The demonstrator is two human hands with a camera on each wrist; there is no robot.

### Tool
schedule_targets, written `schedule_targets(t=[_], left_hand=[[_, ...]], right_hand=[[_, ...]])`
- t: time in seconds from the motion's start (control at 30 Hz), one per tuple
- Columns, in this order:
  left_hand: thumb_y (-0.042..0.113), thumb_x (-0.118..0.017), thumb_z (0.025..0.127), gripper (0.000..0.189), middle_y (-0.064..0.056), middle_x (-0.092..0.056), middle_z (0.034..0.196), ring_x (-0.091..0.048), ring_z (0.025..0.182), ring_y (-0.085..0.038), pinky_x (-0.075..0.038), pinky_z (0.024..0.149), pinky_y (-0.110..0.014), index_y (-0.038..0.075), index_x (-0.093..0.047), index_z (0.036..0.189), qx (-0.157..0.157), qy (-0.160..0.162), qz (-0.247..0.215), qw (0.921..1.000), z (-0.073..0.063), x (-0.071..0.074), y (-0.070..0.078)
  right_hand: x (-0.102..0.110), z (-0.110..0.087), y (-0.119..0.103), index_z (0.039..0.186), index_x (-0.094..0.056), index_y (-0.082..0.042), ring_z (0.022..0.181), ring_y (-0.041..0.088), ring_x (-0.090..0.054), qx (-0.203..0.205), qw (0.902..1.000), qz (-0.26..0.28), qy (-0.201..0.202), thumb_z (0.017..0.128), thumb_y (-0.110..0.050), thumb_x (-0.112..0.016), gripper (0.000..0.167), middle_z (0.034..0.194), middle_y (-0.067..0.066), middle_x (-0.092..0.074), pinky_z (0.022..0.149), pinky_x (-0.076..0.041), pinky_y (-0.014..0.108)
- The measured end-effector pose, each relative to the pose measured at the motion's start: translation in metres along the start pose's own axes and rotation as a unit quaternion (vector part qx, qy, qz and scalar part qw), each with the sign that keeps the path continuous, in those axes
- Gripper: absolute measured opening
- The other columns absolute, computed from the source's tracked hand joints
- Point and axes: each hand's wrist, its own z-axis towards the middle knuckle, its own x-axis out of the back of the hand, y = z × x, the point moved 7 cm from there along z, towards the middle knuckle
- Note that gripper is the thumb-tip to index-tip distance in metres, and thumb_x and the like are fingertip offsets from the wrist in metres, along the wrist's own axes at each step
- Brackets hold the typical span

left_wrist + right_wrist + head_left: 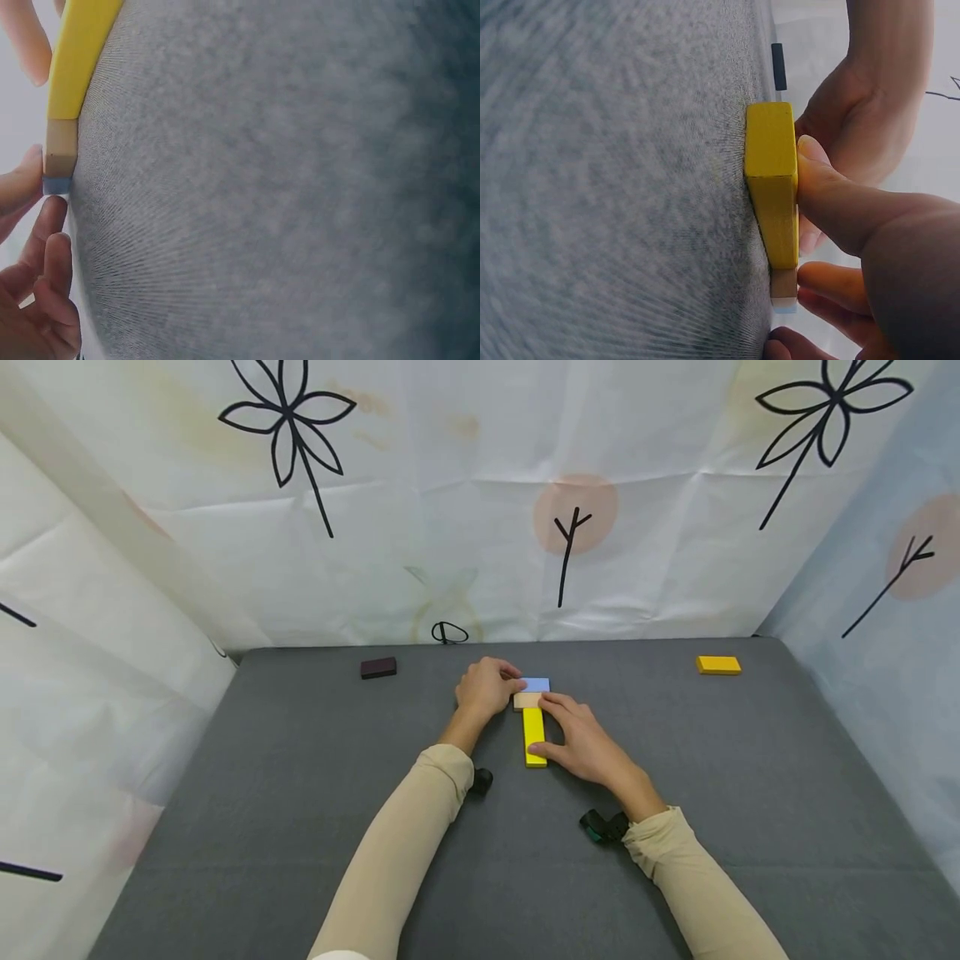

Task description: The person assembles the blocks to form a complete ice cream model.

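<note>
Three flat blocks lie on the grey table in a T shape. A long yellow block runs toward me, with a tan block across its far end and a blue block behind that one. My left hand is at the left end of the blue block, thumb on the near side and index fingertip at its far edge. My right hand spreads over the right side. Its thumb rests on the yellow block, while the fingertips touch the tan block's right end.
On the grey table, a dark brown block lies at the back left and another yellow block at the back right. A printed cloth hangs behind the table's far edge. Both wrists carry small black cameras.
</note>
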Motion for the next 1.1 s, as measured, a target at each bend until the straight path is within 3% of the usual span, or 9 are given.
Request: schedule_targets(t=[0.17,0.4,0.57,0.8,0.93,1.1], left_hand=[[0.043,-0.071,0.095,0.03,0.005,-0.076,0.114,-0.069,0.105,-0.023,-0.054,0.093,-0.048,0.028,-0.075,0.121,-0.017,0.01,0.016,0.9997,-0.001,0.002,0.0],[0.046,-0.068,0.097,0.039,0.001,-0.072,0.11,-0.066,0.096,-0.021,-0.055,0.087,-0.045,0.026,-0.07,0.131,-0.04,0.03,0.03,0.9983,-0.005,0.022,-0.005],[0.044,-0.068,0.098,0.041,-0.001,-0.068,0.111,-0.061,0.106,-0.024,-0.055,0.081,-0.043,0.025,-0.068,0.134,-0.046,0.046,0.043,0.997,-0.005,0.04,-0.02],[0.043,-0.064,0.1,0.046,-0.011,-0.06,0.137,-0.05,0.13,-0.037,-0.052,0.098,-0.052,0.021,-0.063,0.14,-0.069,0.072,0.104,0.9896,-0.008,0.063,-0.041],[0.043,-0.063,0.1,0.048,-0.014,-0.055,0.143,-0.046,0.133,-0.041,-0.048,0.104,-0.054,0.02,-0.06,0.143,-0.063,0.086,0.128,0.986,-0.008,0.076,-0.056],[0.043,-0.064,0.1,0.051,-0.017,-0.051,0.144,-0.043,0.132,-0.043,-0.045,0.103,-0.057,0.018,-0.058,0.145,-0.042,0.104,0.131,0.9851,-0.009,0.095,-0.079]], right_hand=[[-0.001,0.001,0.001,0.155,-0.041,0.0,0.148,0.046,-0.033,0.005,0.9999,0.009,-0.001,0.093,-0.03,-0.076,0.077,0.164,0.018,-0.032,0.117,-0.035,0.062],[0.001,0.002,0.001,0.157,-0.038,-0.004,0.149,0.049,-0.029,-0.003,0.9996,0.021,-0.017,0.096,-0.035,-0.072,0.075,0.168,0.016,-0.026,0.117,-0.033,0.065],[0.005,0.006,0.002,0.157,-0.038,-0.007,0.148,0.048,-0.029,0.002,0.9995,0.008,-0.029,0.094,-0.038,-0.074,0.079,0.169,0.015,-0.023,0.115,-0.034,0.065],[0.007,0.017,0.006,0.161,-0.032,-0.01,0.147,0.047,-0.029,0.003,0.9981,-0.012,-0.061,0.091,-0.046,-0.076,0.09,0.17,0.014,-0.018,0.114,-0.036,0.066],[0.008,0.02,0.006,0.162,-0.029,-0.01,0.145,0.048,-0.029,0.001,0.9966,-0.013,-0.081,0.089,-0.048,-0.077,0.094,0.171,0.014,-0.016,0.113,-0.035,0.066],[0.007,0.022,0.003,0.162,-0.028,-0.01,0.145,0.048,-0.03,0.005,0.9953,-0.021,-0.094,0.088,-0.051,-0.078,0.098,0.171,0.014,-0.014,0.111,-0.036,0.067]])
